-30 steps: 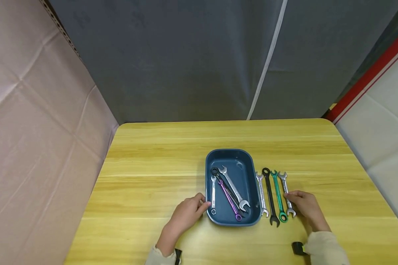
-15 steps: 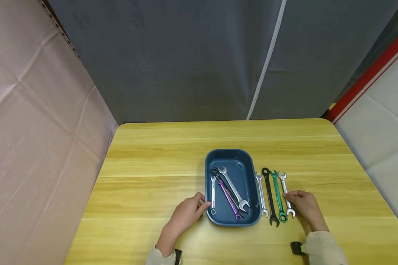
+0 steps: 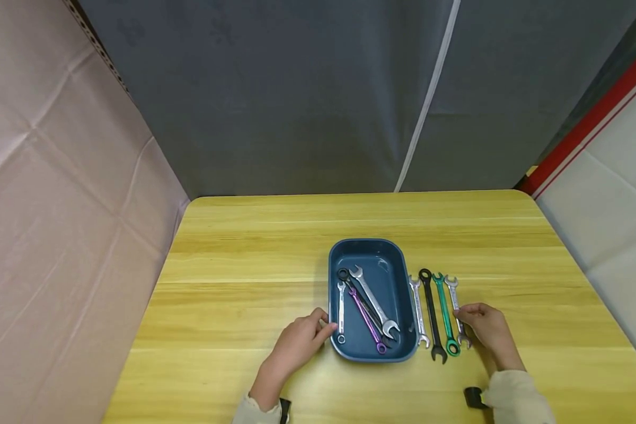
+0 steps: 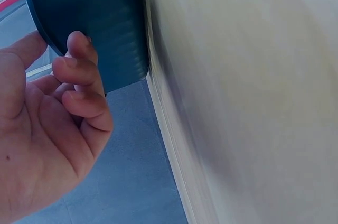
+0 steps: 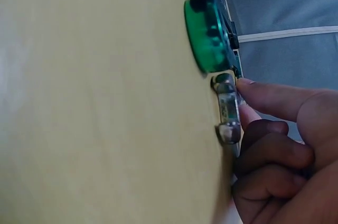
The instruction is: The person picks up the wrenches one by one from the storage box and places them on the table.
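Note:
My left hand (image 3: 299, 341) holds the left rim of a blue rectangular tray (image 3: 389, 259), thumb over the edge and fingers along the outside wall, as the left wrist view also shows. Right of the tray, my right hand (image 3: 487, 327) pinches the middle of a silver open-ended wrench (image 3: 452, 291) between thumb and index finger; the other fingers curl in. This wrench is the rightmost in a row with a green wrench (image 3: 444, 309), a black wrench (image 3: 431, 312) and another silver wrench (image 3: 417, 306) beside the tray wall. In the right wrist view the silver wrench's end (image 5: 227, 108) lies close over the table.
Inside the tray lie a small silver wrench (image 3: 341, 309), a purple wrench (image 3: 365, 318), a larger silver wrench (image 3: 371, 297) and a partly covered black wrench (image 3: 343, 274). The wooden table (image 3: 244, 253) meets a grey curtain (image 3: 286, 118) at its back edge.
The rightmost silver wrench has shifted and turned slightly under my right fingers. My left hand, the tray and the other wrenches stay where they were.

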A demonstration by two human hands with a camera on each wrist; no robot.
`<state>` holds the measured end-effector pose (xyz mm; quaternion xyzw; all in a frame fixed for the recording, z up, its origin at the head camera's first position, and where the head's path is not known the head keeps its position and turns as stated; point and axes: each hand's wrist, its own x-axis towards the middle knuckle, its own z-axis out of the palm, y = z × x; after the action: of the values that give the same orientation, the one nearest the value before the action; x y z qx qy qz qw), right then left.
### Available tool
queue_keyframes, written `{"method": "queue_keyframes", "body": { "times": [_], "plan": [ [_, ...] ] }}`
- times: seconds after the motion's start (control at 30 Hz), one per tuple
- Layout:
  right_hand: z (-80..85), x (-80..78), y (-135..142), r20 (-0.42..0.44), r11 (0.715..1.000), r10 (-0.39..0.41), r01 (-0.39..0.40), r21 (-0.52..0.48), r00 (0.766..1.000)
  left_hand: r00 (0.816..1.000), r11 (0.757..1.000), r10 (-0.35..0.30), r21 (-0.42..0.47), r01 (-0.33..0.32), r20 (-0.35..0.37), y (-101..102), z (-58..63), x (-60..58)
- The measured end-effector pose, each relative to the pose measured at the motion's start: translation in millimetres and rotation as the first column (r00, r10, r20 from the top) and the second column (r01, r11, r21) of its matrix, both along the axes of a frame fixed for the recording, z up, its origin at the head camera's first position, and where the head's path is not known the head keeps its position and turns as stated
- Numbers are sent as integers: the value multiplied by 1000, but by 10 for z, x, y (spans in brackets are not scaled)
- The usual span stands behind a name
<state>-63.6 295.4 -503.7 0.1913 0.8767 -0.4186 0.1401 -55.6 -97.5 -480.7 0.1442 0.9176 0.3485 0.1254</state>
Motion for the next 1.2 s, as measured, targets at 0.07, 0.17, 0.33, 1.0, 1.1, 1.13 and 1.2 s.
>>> {"method": "queue_keyframes", "body": {
  "times": [0.07,0.17,0.33,1.0,1.1,1.13,1.2],
  "plan": [
    [4,1,-4,-2,1000,-3,3,-2,1000,1000,1000,1,-6,-1,-5,3,0,3],
    [22,4,-6,-8,1000,-7,6,-3,1000,1000,1000,1,-13,-1,-8,7,2,6],
    [104,18,1,-24,999,-31,30,-13,999,1000,1000,-3,-19,3,-10,22,5,6],
    [641,-153,-688,-139,945,-27,-20,-325,990,1000,999,0,-51,0,-18,35,47,19],
    [668,-175,-864,-146,940,8,-57,-337,989,1000,998,4,-55,-5,-15,32,47,20],
    [675,-179,-920,-152,939,18,-69,-337,988,1000,999,4,-53,-5,-12,32,47,21],
    [690,-181,-1029,-158,936,32,-86,-343,987,1000,999,5,-53,-5,-2,33,45,25]
  ]
}}
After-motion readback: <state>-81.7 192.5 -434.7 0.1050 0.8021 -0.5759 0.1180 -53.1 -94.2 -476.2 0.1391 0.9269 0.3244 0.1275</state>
